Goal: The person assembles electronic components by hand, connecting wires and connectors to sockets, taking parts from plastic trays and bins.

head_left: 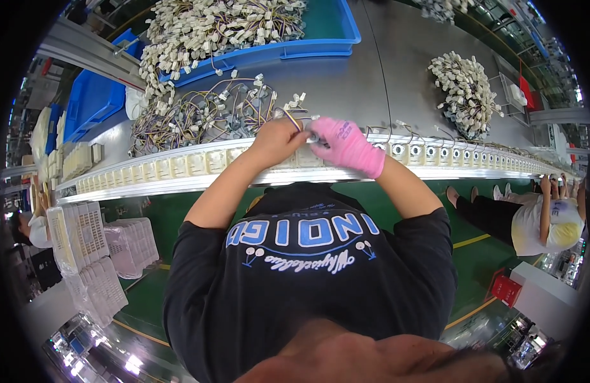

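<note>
My bare left hand point(274, 143) is closed in a pinch on a wire lead point(296, 121) with yellow and dark strands. A white plug lies just above its fingers. My right hand point(347, 145), in a pink glove, meets it and is closed on a small grey part point(313, 138) at the wire's end; the fingers partly hide it. Both hands are over a long row of white plastic housings point(196, 164) on a metal rail. Right of my hands, the housings point(429, 152) have dark round centres and wires; those to the left look hollow.
Loose wire leads point(193, 118) lie tangled beyond my left hand. Behind them a blue bin point(320, 46) holds a heap of white-plugged leads. Another lead pile point(464, 89) sits at the right. White crates point(78, 236) stand lower left. Another person point(542, 220) works along the line at right.
</note>
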`<state>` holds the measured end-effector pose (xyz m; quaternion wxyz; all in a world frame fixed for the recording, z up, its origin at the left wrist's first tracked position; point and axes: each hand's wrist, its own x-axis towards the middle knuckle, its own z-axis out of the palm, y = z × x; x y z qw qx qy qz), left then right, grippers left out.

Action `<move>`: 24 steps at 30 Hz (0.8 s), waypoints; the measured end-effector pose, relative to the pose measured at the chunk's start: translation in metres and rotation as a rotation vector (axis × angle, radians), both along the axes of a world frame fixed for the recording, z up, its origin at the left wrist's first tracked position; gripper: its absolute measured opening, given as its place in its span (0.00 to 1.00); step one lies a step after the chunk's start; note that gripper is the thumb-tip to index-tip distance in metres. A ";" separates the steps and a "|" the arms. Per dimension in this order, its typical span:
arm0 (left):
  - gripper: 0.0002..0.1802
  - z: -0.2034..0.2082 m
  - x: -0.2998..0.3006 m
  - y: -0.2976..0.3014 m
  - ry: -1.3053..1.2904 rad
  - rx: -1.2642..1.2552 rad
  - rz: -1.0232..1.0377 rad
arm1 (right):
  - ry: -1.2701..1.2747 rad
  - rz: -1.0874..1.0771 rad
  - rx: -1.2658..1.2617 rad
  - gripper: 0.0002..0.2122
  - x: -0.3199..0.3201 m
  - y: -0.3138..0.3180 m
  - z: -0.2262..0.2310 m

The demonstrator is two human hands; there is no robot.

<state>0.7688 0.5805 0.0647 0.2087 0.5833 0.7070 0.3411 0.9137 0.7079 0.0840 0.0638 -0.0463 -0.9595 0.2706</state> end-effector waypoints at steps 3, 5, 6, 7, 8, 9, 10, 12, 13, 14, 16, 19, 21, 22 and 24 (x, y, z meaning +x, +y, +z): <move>0.07 -0.004 0.003 -0.008 0.248 0.036 -0.160 | -0.101 0.109 0.153 0.12 0.001 -0.007 -0.006; 0.07 -0.008 0.004 -0.014 0.257 0.111 -0.160 | -0.140 0.153 0.250 0.11 0.000 -0.010 -0.010; 0.07 -0.009 0.005 -0.015 0.270 0.187 -0.158 | -0.198 0.167 0.283 0.11 -0.001 -0.011 -0.011; 0.07 -0.010 0.007 -0.016 0.267 0.189 -0.159 | -0.257 0.181 0.317 0.11 -0.002 -0.011 -0.011; 0.07 -0.010 0.009 -0.016 0.251 0.158 -0.121 | -0.260 0.185 0.319 0.11 -0.002 -0.012 -0.010; 0.08 -0.010 0.012 -0.016 0.236 0.128 -0.083 | -0.247 0.180 0.336 0.12 -0.002 -0.012 -0.009; 0.08 -0.014 0.014 -0.017 0.233 0.130 -0.078 | -0.234 0.175 0.353 0.12 -0.001 -0.012 -0.008; 0.07 -0.018 0.017 -0.016 0.303 0.147 -0.045 | -0.073 0.139 0.332 0.13 0.008 -0.016 -0.012; 0.07 -0.019 0.019 -0.016 0.301 0.150 -0.039 | 0.090 0.099 0.303 0.14 0.012 -0.020 -0.015; 0.07 -0.015 0.023 -0.017 0.303 0.100 -0.010 | 0.088 0.106 0.305 0.14 0.016 -0.025 -0.019; 0.07 -0.014 0.026 -0.018 0.301 0.050 0.025 | 0.233 -0.021 0.249 0.14 0.021 -0.034 -0.026; 0.07 -0.019 0.028 -0.021 0.292 0.139 0.014 | 0.272 -0.090 0.237 0.12 0.019 -0.043 -0.026; 0.08 -0.020 0.028 -0.021 0.265 0.159 0.030 | 0.275 -0.137 0.216 0.12 0.018 -0.044 -0.027; 0.08 -0.021 0.029 -0.021 0.265 0.160 0.027 | 0.281 -0.152 0.214 0.11 0.018 -0.044 -0.030; 0.08 -0.022 0.029 -0.019 0.249 0.140 0.066 | 0.289 -0.169 0.214 0.11 0.017 -0.045 -0.034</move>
